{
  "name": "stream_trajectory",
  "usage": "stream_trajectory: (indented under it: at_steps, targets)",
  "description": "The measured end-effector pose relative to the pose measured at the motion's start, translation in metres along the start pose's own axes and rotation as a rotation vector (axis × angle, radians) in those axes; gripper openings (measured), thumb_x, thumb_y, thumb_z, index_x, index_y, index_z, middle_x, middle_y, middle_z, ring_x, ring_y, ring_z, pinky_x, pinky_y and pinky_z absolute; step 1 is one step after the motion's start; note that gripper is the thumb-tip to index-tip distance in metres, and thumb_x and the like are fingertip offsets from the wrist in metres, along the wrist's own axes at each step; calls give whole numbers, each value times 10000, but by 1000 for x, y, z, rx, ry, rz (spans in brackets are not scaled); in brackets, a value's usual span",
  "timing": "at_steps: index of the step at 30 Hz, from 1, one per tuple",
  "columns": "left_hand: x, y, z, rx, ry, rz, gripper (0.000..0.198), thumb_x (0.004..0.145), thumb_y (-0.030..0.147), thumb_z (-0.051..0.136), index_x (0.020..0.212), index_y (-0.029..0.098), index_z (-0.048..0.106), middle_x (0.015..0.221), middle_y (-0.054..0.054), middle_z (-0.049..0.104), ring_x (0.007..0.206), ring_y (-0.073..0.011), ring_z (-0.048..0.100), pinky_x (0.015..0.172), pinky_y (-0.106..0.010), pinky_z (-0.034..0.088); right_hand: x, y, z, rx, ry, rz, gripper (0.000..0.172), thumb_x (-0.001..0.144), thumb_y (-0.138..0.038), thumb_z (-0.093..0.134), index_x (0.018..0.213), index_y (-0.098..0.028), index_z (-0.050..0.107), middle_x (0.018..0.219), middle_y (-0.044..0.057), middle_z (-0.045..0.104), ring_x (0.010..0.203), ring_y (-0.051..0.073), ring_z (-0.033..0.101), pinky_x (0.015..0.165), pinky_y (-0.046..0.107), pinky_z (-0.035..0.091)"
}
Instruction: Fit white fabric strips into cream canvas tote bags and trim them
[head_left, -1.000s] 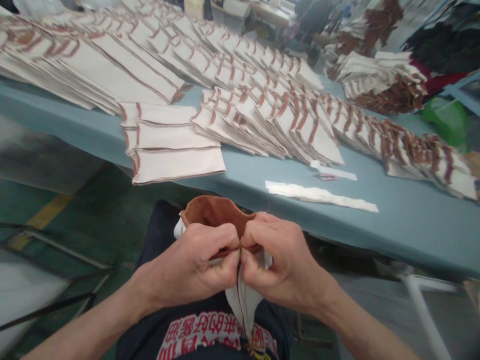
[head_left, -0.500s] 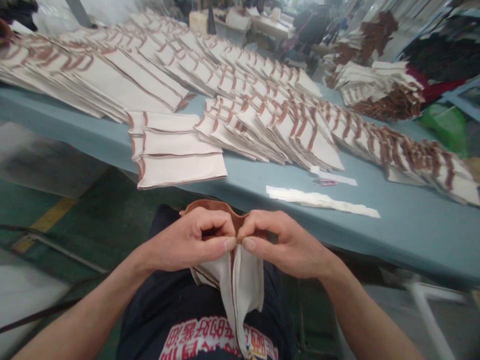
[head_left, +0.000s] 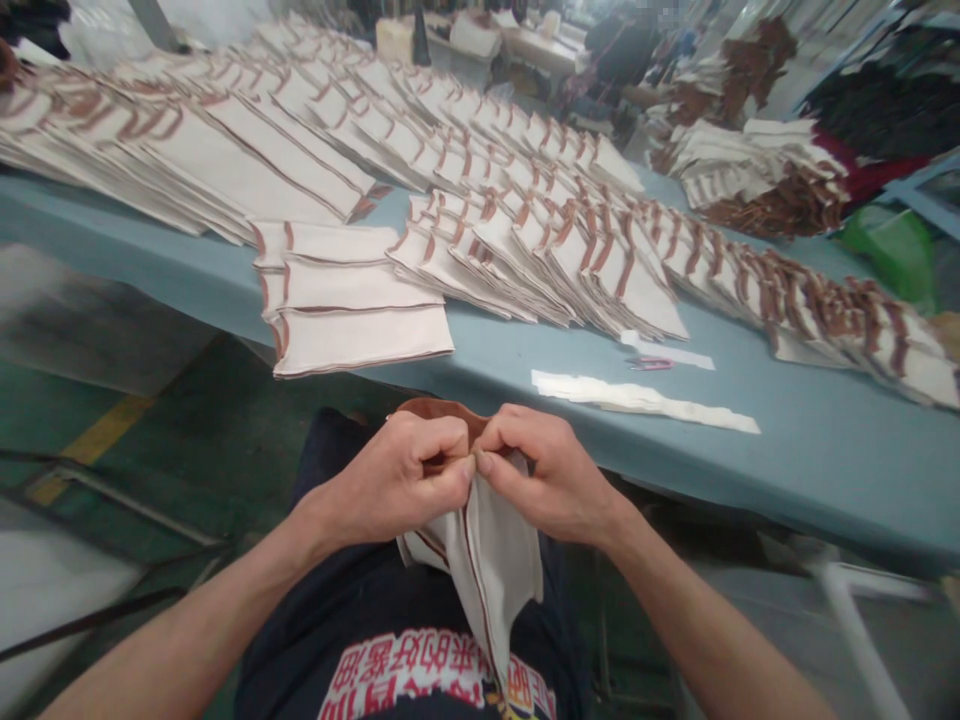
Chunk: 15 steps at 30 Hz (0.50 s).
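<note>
The left hand (head_left: 390, 475) and right hand (head_left: 544, 470) grip a cream canvas pouch with rust-brown lining (head_left: 487, 570), fingers pinching its folded top edge together, over a dark printed shirt (head_left: 427, 670), just short of the long pale-blue table (head_left: 825, 480); on that table lie a white paper strip (head_left: 637, 397) and fanned stacks of brown-edged cream cloth pieces (head_left: 352, 310)

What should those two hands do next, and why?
Probably the left hand and right hand should ease the brown-lined opening apart, because their fingers pinch it shut at the middle while the cream cloth piece hangs folded below.
</note>
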<state>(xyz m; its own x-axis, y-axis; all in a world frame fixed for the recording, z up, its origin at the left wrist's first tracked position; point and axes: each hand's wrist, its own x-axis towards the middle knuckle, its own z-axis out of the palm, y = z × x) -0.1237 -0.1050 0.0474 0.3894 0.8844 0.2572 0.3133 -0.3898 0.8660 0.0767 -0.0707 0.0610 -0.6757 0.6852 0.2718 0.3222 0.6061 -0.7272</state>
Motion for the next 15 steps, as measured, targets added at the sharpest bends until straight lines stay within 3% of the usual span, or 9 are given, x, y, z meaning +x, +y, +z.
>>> stream_trajectory:
  at_steps: [3,6,10,15]
  targets:
    - [5,-5,-6,9,-22,-119,303,871,212,520,617,209,356,594,77,343,549,-82,321,513,-212,254,3,4,2,-130,31,39,182,923,-167,572,750,-192,624,683,-2,608,667,154,548,650,276,382]
    - [16,-5,-20,-29,-157,-195,344,955,353,521,661,190,448,653,57,412,603,-98,381,547,-210,306,8,12,-5,-161,-29,67,165,960,-180,565,838,-188,677,755,17,681,736,169,590,703,288,405]
    - [30,-2,-35,6,-341,-198,326,966,360,509,702,170,525,665,53,420,603,-101,388,539,-209,301,15,22,-16,-121,-144,50,142,977,-182,582,901,-173,702,854,40,728,787,171,615,745,285,431]
    - [43,0,-39,7,-392,-199,297,930,346,528,690,170,532,645,54,402,583,-98,371,518,-217,264,19,24,-27,-70,-162,49,142,992,-217,593,933,-177,715,863,31,728,785,165,625,732,271,427]
